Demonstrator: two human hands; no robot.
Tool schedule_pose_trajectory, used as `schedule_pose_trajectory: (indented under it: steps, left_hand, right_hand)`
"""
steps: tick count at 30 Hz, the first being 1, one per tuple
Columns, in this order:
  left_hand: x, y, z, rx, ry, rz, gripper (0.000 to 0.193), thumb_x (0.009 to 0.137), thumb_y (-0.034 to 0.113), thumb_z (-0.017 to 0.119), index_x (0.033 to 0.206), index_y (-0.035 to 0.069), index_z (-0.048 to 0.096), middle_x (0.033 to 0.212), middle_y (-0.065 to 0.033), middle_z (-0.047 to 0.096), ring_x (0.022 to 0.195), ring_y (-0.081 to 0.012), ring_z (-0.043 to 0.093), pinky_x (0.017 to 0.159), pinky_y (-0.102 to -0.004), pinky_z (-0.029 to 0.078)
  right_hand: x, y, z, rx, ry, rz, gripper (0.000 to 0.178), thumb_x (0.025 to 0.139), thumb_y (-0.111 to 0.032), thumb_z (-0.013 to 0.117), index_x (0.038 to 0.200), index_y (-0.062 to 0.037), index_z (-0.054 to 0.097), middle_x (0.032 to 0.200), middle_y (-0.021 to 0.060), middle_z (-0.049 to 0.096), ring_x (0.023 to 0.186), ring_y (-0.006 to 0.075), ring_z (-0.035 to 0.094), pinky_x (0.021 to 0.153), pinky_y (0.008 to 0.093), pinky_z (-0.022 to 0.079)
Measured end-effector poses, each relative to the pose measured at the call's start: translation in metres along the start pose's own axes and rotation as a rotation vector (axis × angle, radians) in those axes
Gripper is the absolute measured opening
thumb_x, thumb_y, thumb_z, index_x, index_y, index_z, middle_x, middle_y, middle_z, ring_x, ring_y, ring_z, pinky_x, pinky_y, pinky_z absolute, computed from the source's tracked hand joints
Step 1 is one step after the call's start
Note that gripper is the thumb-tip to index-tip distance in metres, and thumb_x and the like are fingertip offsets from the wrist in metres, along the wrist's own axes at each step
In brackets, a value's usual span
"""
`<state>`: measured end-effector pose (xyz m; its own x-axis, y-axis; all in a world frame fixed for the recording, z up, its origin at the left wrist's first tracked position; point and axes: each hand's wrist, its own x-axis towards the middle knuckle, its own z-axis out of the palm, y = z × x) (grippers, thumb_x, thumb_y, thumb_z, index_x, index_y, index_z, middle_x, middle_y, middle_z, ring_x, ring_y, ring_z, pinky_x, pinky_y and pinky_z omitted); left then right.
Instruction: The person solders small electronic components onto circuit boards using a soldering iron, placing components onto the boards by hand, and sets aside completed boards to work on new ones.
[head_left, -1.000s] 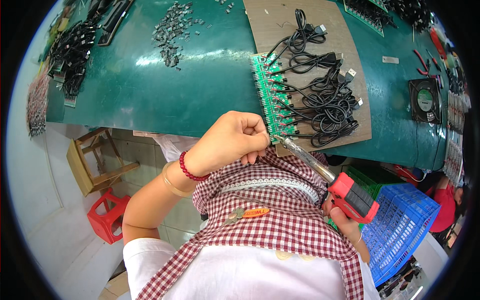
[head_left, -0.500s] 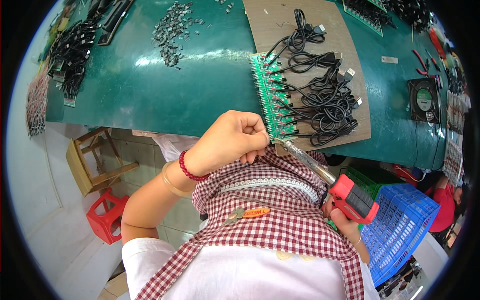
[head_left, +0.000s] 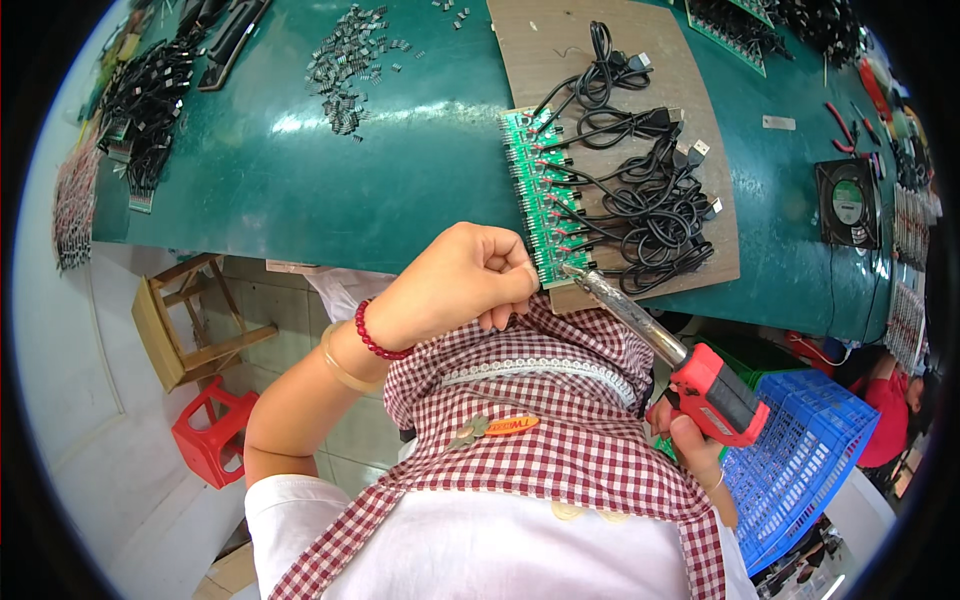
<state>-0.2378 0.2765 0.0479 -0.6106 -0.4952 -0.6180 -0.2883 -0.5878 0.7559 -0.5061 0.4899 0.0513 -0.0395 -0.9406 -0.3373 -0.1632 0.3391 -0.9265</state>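
Observation:
A green circuit board strip (head_left: 545, 200) lies along the left edge of a brown board, a row of pins on its left side. Several black USB cables (head_left: 650, 200) run from its right side in coiled bundles. At the strip's near end my left hand (head_left: 485, 275) is closed in a pinch by the pins; what its fingertips hold is hidden. My right hand (head_left: 692, 440) grips the red and black handle of a soldering iron (head_left: 715, 395), partly behind it. The iron's metal tip points at the near end of the strip, by the last cable joint.
The brown board (head_left: 700, 100) lies on a green table (head_left: 420, 200). Small black parts (head_left: 345, 70) are scattered at the far left. A small fan (head_left: 850, 200) and red-handled pliers (head_left: 840, 125) sit right. Below are a blue crate (head_left: 800, 450) and red stool (head_left: 215, 430). Another person (head_left: 885, 410) is right.
The soldering iron and my right hand have shifted slightly to the right, and the tip has moved up and right from the strip's near edge. My left hand has barely moved.

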Motion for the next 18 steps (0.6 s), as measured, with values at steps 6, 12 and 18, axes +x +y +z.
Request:
schedule_pose_trajectory:
  steps: [6,12,18]
  left_hand:
    - [0.009,0.010,-0.001,-0.156,0.268,0.291,0.021,0.086,0.011,0.058,0.098,-0.004,0.050,0.081,-0.0061,0.060,0.065,-0.0095,0.058,0.056,-0.0219,0.047]
    - [0.003,0.031,0.011,-0.477,0.086,0.359,0.016,0.089,0.013,0.057,0.095,0.003,0.046,0.094,-0.0045,0.057,0.082,-0.0074,0.053,0.069,-0.0232,0.047]
    - [-0.031,0.102,-0.001,-0.514,0.025,0.507,0.045,0.091,0.022,0.051,0.127,-0.001,0.037,0.114,-0.0112,0.059,0.093,-0.0131,0.059,0.074,-0.0258,0.050]
  right_hand:
    - [0.026,-0.028,0.006,0.456,0.112,-0.085,0.049,0.083,-0.024,0.062,0.119,0.0009,0.041,0.066,0.0075,0.051,0.057,0.0149,0.049,0.055,0.0297,0.044]
    - [0.066,-0.052,0.004,0.686,0.266,-0.394,0.041,0.090,-0.028,0.050,0.117,0.0013,0.038,0.061,0.0039,0.042,0.047,0.0108,0.039,0.041,0.0246,0.038]
    - [0.068,-0.046,-0.018,0.771,0.415,-0.523,0.037,0.094,-0.028,0.044,0.120,-0.0038,0.037,0.057,0.0018,0.039,0.041,0.0084,0.035,0.038,0.0205,0.035]
